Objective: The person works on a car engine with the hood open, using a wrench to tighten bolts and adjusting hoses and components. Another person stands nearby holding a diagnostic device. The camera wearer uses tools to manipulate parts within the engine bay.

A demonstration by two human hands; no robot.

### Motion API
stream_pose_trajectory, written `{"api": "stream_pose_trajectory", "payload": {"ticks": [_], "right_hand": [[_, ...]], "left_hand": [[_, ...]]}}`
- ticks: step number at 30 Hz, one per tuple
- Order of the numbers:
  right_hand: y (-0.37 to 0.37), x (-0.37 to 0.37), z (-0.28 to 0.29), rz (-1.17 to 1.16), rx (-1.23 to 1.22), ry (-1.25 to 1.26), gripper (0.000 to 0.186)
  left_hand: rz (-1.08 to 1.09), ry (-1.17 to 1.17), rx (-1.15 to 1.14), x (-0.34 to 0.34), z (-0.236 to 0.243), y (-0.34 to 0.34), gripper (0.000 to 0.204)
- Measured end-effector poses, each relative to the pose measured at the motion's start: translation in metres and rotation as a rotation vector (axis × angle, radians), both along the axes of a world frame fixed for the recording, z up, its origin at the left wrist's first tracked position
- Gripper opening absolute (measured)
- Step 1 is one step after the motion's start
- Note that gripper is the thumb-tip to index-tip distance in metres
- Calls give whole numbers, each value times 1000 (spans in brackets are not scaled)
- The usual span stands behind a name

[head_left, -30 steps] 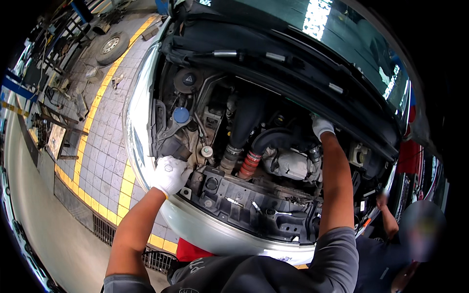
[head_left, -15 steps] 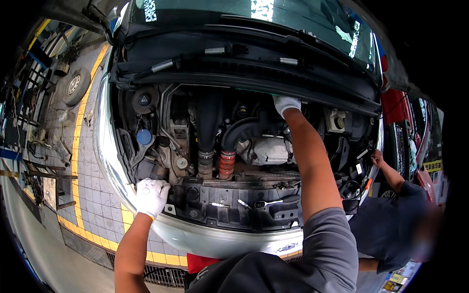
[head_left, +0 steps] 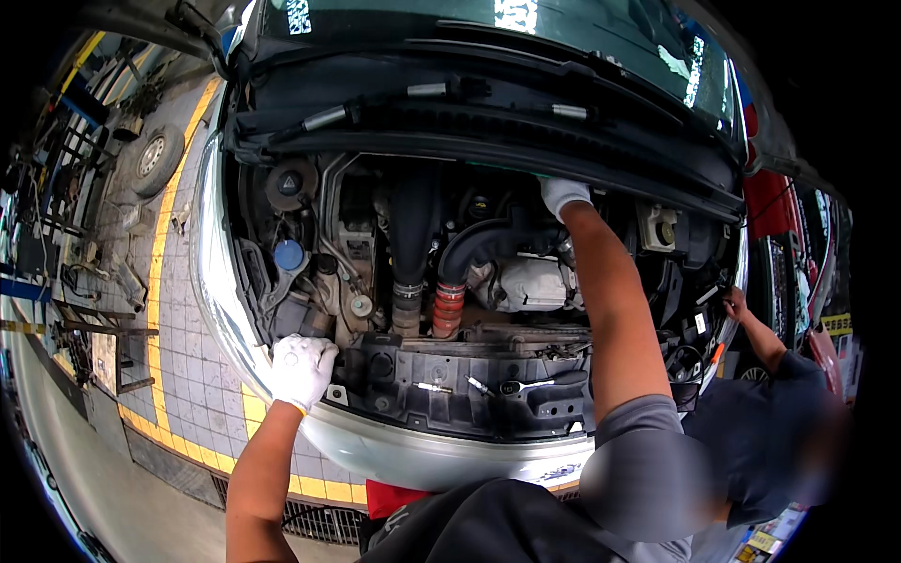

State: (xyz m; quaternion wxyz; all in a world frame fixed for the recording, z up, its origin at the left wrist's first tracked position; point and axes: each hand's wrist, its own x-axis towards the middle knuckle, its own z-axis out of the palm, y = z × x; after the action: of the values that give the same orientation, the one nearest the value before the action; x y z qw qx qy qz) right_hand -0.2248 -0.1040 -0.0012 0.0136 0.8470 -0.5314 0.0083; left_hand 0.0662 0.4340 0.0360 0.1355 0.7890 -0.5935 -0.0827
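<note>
White-gloved, the left hand (head_left: 302,368) rested at the engine-bay rim (head_left: 361,420), apparently bracing; its grip was indeterminable. A ratchet (head_left: 526,386) lay on the front panel (head_left: 450,413), presumably handy. The right hand (head_left: 565,195) reached under the cowl (head_left: 422,143), grip concealed.

The pale silver car (head_left: 441,462) stands front end nearest, its dark, crowded engine bay (head_left: 488,326) lying uncovered.
</note>
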Motion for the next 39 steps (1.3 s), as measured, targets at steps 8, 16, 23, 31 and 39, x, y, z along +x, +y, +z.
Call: {"api": "stream_pose_trajectory", "payload": {"ticks": [8,16,23,31,39], "right_hand": [[-4,-3,-5,-167,-38,-12,55],[23,21,27,-88,14,51,52],[3,-3,1,59,-10,60,59],[-9,1,-18,-117,-42,-9,59],[7,9,12,-154,43,58,50]], "left_hand": [[13,19,17,-3,2,-5,18],[38,8,27,1,1,5,17],[59,50,82,-1,3,-1,19],[49,42,71,0,-3,-1,20],[66,34,82,1,2,3,21]]}}
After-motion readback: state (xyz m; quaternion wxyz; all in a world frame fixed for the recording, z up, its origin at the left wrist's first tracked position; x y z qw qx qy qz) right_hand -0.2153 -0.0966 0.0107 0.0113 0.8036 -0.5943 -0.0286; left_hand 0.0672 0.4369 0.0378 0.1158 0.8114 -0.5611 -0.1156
